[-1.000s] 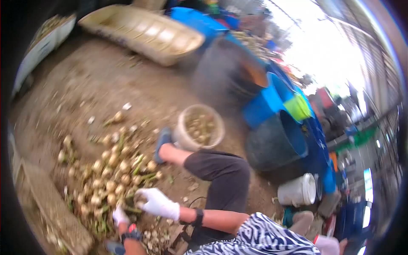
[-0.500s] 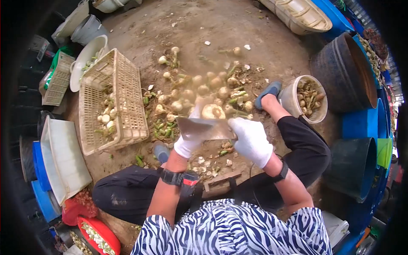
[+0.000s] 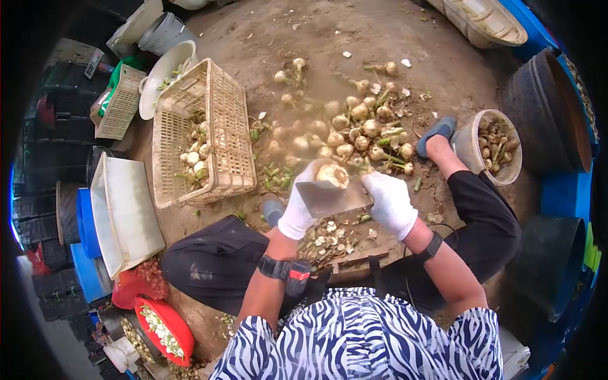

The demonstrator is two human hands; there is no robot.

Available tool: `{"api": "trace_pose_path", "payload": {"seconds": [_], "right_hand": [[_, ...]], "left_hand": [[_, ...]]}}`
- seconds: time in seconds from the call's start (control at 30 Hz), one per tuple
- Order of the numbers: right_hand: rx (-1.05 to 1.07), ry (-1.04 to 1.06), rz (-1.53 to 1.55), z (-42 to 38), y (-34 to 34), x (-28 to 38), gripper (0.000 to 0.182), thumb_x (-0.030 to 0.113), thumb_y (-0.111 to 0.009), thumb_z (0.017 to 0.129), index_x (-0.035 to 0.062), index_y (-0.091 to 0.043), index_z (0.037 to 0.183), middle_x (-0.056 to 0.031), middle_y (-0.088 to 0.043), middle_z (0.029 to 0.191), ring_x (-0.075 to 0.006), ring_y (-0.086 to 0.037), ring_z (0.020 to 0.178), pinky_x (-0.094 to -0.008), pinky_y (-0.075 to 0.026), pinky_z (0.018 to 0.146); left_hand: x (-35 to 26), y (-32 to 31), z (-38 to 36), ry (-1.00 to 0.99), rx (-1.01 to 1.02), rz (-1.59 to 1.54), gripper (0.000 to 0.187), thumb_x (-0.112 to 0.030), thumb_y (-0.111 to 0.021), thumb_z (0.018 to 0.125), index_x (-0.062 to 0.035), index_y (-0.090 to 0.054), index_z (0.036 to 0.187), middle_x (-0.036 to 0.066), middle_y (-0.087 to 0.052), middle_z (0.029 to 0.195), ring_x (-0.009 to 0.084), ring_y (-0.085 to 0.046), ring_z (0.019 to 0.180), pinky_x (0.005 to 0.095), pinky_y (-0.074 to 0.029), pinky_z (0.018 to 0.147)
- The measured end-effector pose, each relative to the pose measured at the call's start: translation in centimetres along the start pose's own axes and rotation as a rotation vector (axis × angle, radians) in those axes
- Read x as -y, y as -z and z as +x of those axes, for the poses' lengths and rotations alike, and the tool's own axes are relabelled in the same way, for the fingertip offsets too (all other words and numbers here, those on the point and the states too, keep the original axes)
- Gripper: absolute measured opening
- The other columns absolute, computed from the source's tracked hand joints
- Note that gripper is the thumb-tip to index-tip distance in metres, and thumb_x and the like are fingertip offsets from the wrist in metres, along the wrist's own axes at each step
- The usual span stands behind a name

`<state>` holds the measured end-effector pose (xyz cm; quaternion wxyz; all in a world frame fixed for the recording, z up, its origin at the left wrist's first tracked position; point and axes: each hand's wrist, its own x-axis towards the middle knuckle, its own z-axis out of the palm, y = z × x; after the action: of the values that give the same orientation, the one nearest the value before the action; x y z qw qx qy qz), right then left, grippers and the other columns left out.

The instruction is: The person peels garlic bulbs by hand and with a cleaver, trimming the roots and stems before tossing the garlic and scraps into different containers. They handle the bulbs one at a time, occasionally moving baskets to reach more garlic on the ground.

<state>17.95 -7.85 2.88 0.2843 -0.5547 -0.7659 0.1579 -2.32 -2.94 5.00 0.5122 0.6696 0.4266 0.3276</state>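
Observation:
In white gloves, both my hands work close together in front of my lap. My left hand [image 3: 303, 206] is closed round a pale, round bulb [image 3: 333, 174] with a cut face turned up. My right hand [image 3: 388, 201] grips a wide-bladed cleaver [image 3: 335, 201] at its handle end, partly covered by the glove. The blade lies flat-side up just below the bulb, its far end beside my left fingers. Beyond my hands, a heap of similar bulbs [image 3: 361, 130] with green stem stubs lies on the dirt floor.
At the left stands a tilted cream plastic crate [image 3: 231, 126] with trimmed bulbs inside. A white bucket [image 3: 470, 149] of bulbs is by my right foot. Peelings [image 3: 326, 244] litter the ground before me. A red bowl [image 3: 183, 329] holds pale pieces; a dark drum [image 3: 529, 107] stands right.
The whole scene has shifted rightward in view. The cleaver blade has come lower relative to the bulb, and the bulb's pale cut face has tilted; both hands keep their holds.

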Motion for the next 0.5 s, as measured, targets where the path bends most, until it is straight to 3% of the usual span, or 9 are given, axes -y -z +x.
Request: {"api": "trace_pose_path", "payload": {"seconds": [0.07, 0.1, 0.17, 0.2, 0.23, 0.3, 0.37, 0.43, 0.5], "right_hand": [[-0.012, -0.025, -0.045, 0.2, -1.2, -1.2, 0.017, 0.006, -0.06, 0.07, 0.0088, -0.06, 0.087, -0.0134, -0.061, 0.077, -0.0349, -0.063, 0.076, -0.0429, -0.05, 0.065], [0.04, -0.195, -0.078, 0.7, -1.2, -3.6, 0.014, 0.007, -0.06, 0.072, 0.0076, -0.061, 0.086, -0.0156, -0.064, 0.078, -0.0352, -0.064, 0.077, -0.0432, -0.051, 0.066], [0.185, -0.398, -0.128, 0.1, -1.2, -7.5, 0.014, 0.007, -0.062, 0.076, 0.006, -0.064, 0.09, -0.0182, -0.067, 0.08, -0.0356, -0.066, 0.078, -0.0436, -0.052, 0.067], [0.205, -0.381, -0.123, 1.1, -0.6, -5.6, 0.014, 0.007, -0.062, 0.076, 0.006, -0.064, 0.09, -0.0182, -0.067, 0.08, -0.0356, -0.066, 0.078, -0.0436, -0.052, 0.067], [0.114, -0.356, -0.051, 1.1, 0.3, -3.3, 0.016, 0.009, -0.063, 0.077, 0.0055, -0.065, 0.093, -0.0194, -0.067, 0.082, -0.0359, -0.066, 0.079, -0.0434, -0.053, 0.068], [-0.067, -0.332, 0.117, 2.6, 1.1, -0.7, 0.024, 0.011, -0.067, 0.079, 0.0028, -0.066, 0.101, -0.0218, -0.066, 0.082, -0.0376, -0.066, 0.081, -0.0405, -0.053, 0.069], [-0.069, -0.404, 0.398, 2.8, 0.9, 0.4, 0.024, 0.009, -0.068, 0.078, 0.0011, -0.066, 0.101, -0.0179, -0.069, 0.084, -0.0312, -0.069, 0.077, -0.0357, -0.052, 0.069], [-0.055, -0.592, 0.748, 2.5, 0.9, 2.3, 0.011, 0.004, -0.066, 0.082, 0.0013, -0.066, 0.093, -0.0021, -0.063, 0.073, -0.0057, -0.053, 0.064, -0.0257, -0.044, 0.058], [-0.05, -0.639, 0.82, 2.2, -0.2, 3.6, 0.01, 0.002, -0.064, 0.083, 0.0024, -0.066, 0.093, 0.0015, -0.062, 0.074, -0.0043, -0.053, 0.062, -0.0235, -0.043, 0.056]], "left_hand": [[-0.8, 1.1, -0.9, 0.036, -0.036, 0.006, 0.058, -0.011, -0.083, 0.064, -0.0036, -0.057, 0.117, 0.007, -0.066, 0.106, 0.0179, -0.064, 0.097, 0.0297, -0.051, 0.086], [-1.7, 1.7, -1.7, 0.073, -0.079, 0.012, 0.062, -0.012, -0.086, 0.061, -0.0038, -0.058, 0.116, 0.007, -0.066, 0.107, 0.0184, -0.064, 0.098, 0.0298, -0.05, 0.088], [-4.2, 2.9, -2.5, -0.099, 0.004, 0.236, 0.073, -0.019, -0.09, 0.055, -0.0045, -0.059, 0.12, 0.009, -0.067, 0.111, 0.0226, -0.065, 0.101, 0.0338, -0.05, 0.09], [-3.4, 3.3, -1.9, 0.019, -0.031, 0.157, 0.073, -0.021, -0.09, 0.057, -0.0039, -0.059, 0.12, 0.009, -0.067, 0.11, 0.0223, -0.065, 0.101, 0.0331, -0.051, 0.089], [-2.4, 3.3, -1.2, 0.135, -0.043, 0.071, 0.073, -0.024, -0.09, 0.058, -0.0032, -0.058, 0.121, 0.009, -0.067, 0.11, 0.022, -0.065, 0.102, 0.0324, -0.051, 0.088], [-2.0, 3.4, 0.7, 0.066, -0.061, 0.021, 0.072, -0.03, -0.091, 0.061, -0.0047, -0.059, 0.121, 0.008, -0.068, 0.107, 0.0199, -0.066, 0.099, 0.0327, -0.053, 0.086], [-2.0, 2.9, 1.4, 0.138, -0.257, -0.184, 0.069, -0.035, -0.089, 0.065, -0.007, -0.059, 0.121, 0.007, -0.068, 0.105, 0.0177, -0.066, 0.095, 0.0339, -0.055, 0.081], [1.1, 2.9, 1.9, 0.157, -0.307, -0.467, 0.065, -0.039, -0.083, 0.072, -0.0079, -0.057, 0.123, 0.008, -0.068, 0.105, 0.0176, -0.065, 0.098, 0.0382, -0.055, 0.086], [2.9, 2.8, 2.7, 0.141, -0.211, -1.069, 0.057, -0.04, -0.074, 0.082, -0.0052, -0.055, 0.123, 0.01, -0.067, 0.106, 0.0208, -0.063, 0.103, 0.0407, -0.05, 0.096]]}}
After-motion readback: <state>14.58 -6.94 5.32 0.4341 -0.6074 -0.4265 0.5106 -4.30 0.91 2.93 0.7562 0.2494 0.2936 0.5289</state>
